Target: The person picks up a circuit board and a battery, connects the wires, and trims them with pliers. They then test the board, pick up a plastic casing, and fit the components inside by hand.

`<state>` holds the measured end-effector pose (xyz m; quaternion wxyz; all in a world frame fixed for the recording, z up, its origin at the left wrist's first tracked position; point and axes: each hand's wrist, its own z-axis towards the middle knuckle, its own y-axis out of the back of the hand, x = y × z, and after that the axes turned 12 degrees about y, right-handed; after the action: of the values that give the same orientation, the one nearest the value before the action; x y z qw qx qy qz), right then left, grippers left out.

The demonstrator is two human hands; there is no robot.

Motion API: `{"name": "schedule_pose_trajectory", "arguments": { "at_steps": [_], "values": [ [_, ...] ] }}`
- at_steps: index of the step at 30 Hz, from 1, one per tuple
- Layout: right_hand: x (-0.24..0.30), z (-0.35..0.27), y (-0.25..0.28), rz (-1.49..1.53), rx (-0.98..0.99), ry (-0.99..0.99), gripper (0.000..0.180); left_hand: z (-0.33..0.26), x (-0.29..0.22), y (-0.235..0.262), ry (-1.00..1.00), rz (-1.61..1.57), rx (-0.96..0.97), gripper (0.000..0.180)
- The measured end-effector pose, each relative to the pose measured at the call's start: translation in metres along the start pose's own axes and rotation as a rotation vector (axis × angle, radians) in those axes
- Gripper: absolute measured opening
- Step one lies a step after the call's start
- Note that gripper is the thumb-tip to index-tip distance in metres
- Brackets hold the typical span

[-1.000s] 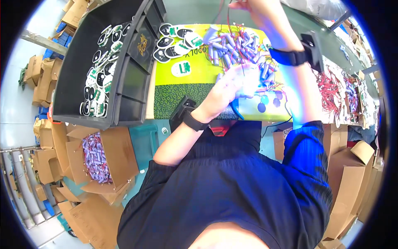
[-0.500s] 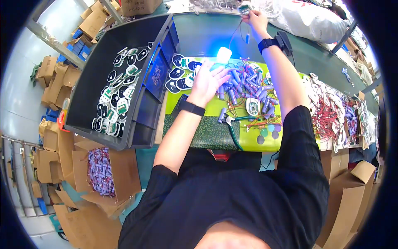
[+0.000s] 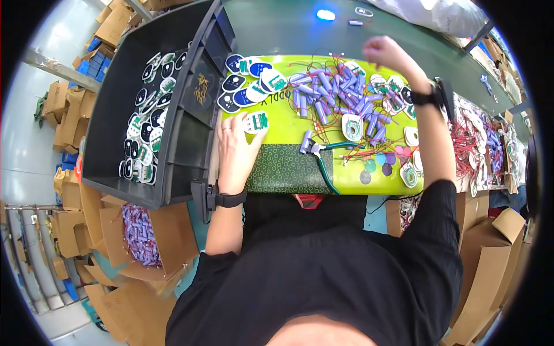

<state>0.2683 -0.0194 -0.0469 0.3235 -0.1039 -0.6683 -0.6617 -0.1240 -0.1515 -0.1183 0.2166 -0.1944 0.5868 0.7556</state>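
At the left side of the green mat, my left hand (image 3: 235,151) has its index finger and thumb at the edges of a white-rimmed circuit board (image 3: 257,121). Several similar boards (image 3: 247,92) with dark or white faces lie just beyond it. My right hand (image 3: 393,56) is raised over the far edge of the mat, its fingers curled and smeared by motion. Below and left of it spreads a pile of purple cylindrical battery cells (image 3: 332,95) with thin red and black wires. A glowing blue-white light (image 3: 325,15), a loose oval piece (image 3: 363,11) and one cell (image 3: 356,23) lie at the far side.
A black bin (image 3: 173,155) of boards stands at left, and a carton (image 3: 170,230) of cells sits below it. Green-handled pliers (image 3: 324,167) lie on the mat (image 3: 283,179). Red-wired parts (image 3: 461,138) heap at right, beside cartons (image 3: 485,265).
My right hand has let go of the board with its wired cell at the far side and drawn back rightward. My left hand has moved nearer and left, from open-palmed to round a board.
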Motion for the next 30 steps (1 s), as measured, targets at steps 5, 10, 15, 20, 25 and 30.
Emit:
{"name": "schedule_pose_trajectory", "arguments": {
  "at_steps": [5, 10, 15, 20, 25, 30],
  "values": [
    [0.099, -0.118, -0.041, -0.362, 0.039, 0.072, 0.028, -0.004, 0.004, -0.019, -0.035, 0.015, -0.016, 0.055],
    [0.129, -0.183, -0.078, -0.172, -0.052, -0.040, 0.024, -0.021, -0.012, -0.011, -0.105, 0.035, 0.023, 0.053],
    [0.118, -0.193, -0.126, -0.207, -0.178, 0.091, 0.025, -0.043, -0.031, -0.018, -0.190, -0.109, 0.113, 0.043],
    [0.101, -0.190, -0.134, -0.085, -0.286, 0.186, 0.012, -0.056, -0.061, -0.026, -0.336, -0.284, 0.310, 0.033],
    [0.094, -0.192, -0.118, 0.090, -0.322, 0.280, 0.009, -0.058, -0.066, -0.050, -0.398, -0.279, 0.314, 0.023],
    [0.074, -0.199, -0.115, -0.187, -0.237, 0.220, 0.009, -0.055, -0.068, -0.057, -0.409, -0.155, 0.082, 0.010]
  ]
}}
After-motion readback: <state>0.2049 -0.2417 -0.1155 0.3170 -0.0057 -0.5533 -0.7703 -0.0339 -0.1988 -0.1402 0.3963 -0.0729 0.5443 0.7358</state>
